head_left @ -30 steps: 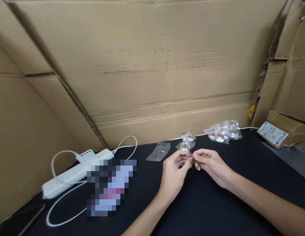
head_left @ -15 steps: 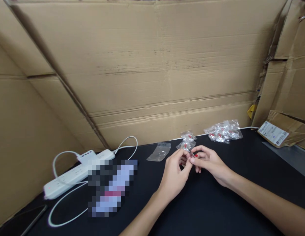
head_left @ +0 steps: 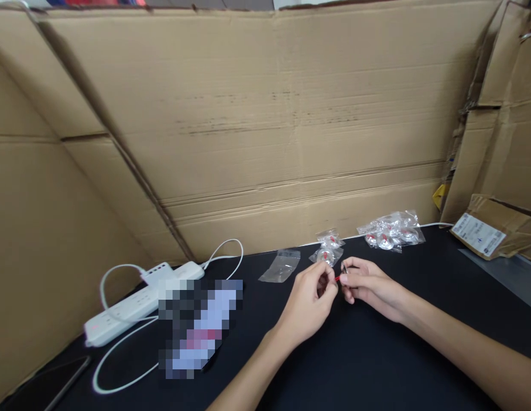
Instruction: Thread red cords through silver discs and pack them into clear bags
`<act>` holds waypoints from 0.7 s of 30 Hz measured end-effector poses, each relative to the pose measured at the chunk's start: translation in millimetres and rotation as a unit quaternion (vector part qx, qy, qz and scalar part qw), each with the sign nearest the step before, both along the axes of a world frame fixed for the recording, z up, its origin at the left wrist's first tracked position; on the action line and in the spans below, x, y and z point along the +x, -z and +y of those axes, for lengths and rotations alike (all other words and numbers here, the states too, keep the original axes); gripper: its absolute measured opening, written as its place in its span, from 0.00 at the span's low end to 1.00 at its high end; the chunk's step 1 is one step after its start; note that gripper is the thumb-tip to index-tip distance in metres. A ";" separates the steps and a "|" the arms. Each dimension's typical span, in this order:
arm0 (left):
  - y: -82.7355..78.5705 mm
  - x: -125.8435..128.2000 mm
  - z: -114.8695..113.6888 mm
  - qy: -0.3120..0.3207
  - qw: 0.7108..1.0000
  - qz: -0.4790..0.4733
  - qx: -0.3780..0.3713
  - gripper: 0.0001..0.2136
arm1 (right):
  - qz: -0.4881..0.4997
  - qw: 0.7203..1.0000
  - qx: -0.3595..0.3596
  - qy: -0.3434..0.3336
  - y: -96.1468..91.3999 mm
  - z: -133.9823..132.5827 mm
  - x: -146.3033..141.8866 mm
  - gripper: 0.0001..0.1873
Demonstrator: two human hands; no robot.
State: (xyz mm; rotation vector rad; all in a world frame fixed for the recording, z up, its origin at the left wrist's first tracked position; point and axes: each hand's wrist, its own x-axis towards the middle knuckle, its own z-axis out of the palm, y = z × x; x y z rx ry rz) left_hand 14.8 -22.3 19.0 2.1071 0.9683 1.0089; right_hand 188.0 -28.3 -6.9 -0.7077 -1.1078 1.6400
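Note:
Above the black table my left hand (head_left: 310, 299) is closed in a pinch, its fingertips at one end of a small red piece (head_left: 338, 278). Opposite it, my right hand (head_left: 368, 285) has thumb and fingers closed on a small, shiny metal piece (head_left: 344, 269) that the red piece seems to join. Fingers cover most of both, so their kind cannot be made out. Just behind my left fingertips lie small clear bags (head_left: 326, 255), each with a round silvery item with a red part. Left of them rests a flat clear plastic bag (head_left: 281, 266).
More bagged silvery items (head_left: 389, 231) lie at the back right, near a torn cardboard package (head_left: 483, 231) with a label. A white power strip (head_left: 120, 314) with cables and a dark phone (head_left: 55, 382) are at left. Cardboard walls (head_left: 265, 125) enclose the table.
My hands have drawn slightly apart, and the red piece now shows between their fingertips. The metal piece has turned upward in my right fingers. The camera view has shifted a little.

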 end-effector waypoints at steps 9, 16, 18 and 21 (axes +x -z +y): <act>12.1 -16.2 21.1 -0.153 0.974 0.152 0.064 0.08 | -0.104 0.990 -0.028 0.090 3.6 12.0 16.3 0.21; 24.6 -9.1 14.7 -0.162 0.955 0.243 0.044 0.10 | -0.092 0.992 -0.051 0.068 6.8 12.5 13.8 0.16; 26.4 -6.7 13.2 -0.152 0.957 0.239 0.055 0.08 | -0.085 0.994 -0.044 0.058 7.3 11.4 11.9 0.15; 28.1 -5.7 13.2 -0.136 0.968 0.204 0.052 0.05 | -0.085 0.995 -0.026 0.055 8.7 9.6 10.2 0.14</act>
